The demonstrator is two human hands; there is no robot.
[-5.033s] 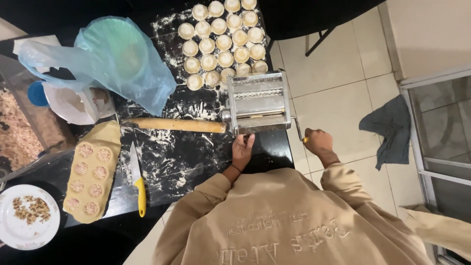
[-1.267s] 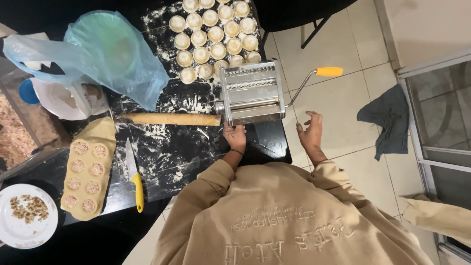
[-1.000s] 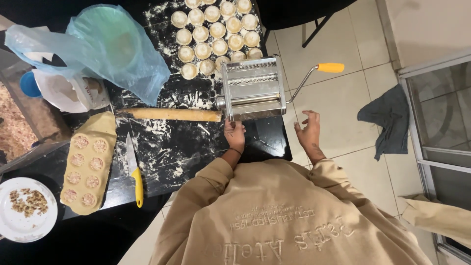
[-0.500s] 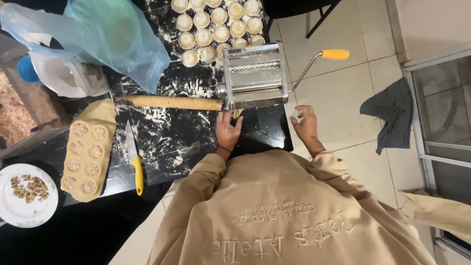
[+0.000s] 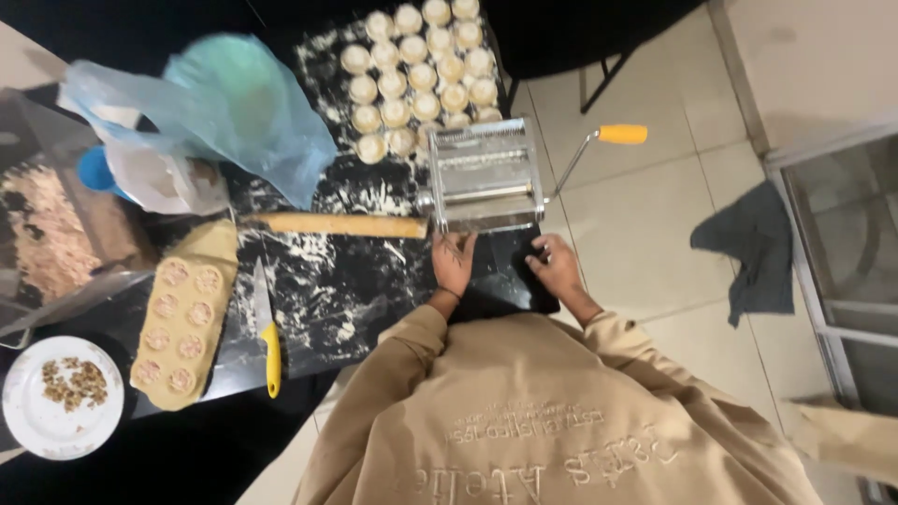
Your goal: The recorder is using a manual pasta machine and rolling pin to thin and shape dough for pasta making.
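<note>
Since half a second ago your right hand (image 5: 556, 268) has slid off the floor side and onto the front corner of the surface (image 5: 374, 309); the left hand (image 5: 454, 262) has barely moved, and the crank is parked in the same up-and-out pose.

Head view, the only one:

- Pasta roller (image 5: 485, 175) sits at the right edge of the dark, floured surface, directly ahead of both hands. Its rollers run left to right, across your line of reach.
- Left hand: flat, fingers spread, tips at the machine's front base. Open grip, holding nothing; looks like it touches the base, but I can't confirm contact.
- Right hand: fingers curled down on the surface just below the machine's right front corner. Whether that grip is clenched on anything, I can't tell.
- Crank handle (image 5: 622, 134), orange, hangs off the machine's right side over the floor, its shaft angled up and away to the right. It's well apart from the right hand, but the right is clearly the nearer of the two.
- Rolling pin (image 5: 341, 224) lies left to right, its end butting the machine's left side, just left of your left hand.
- Further left: yellow-handled knife (image 5: 267, 327), filled dough mould (image 5: 182, 318). Cut dough rounds (image 5: 421, 79) lie behind the machine.
</note>
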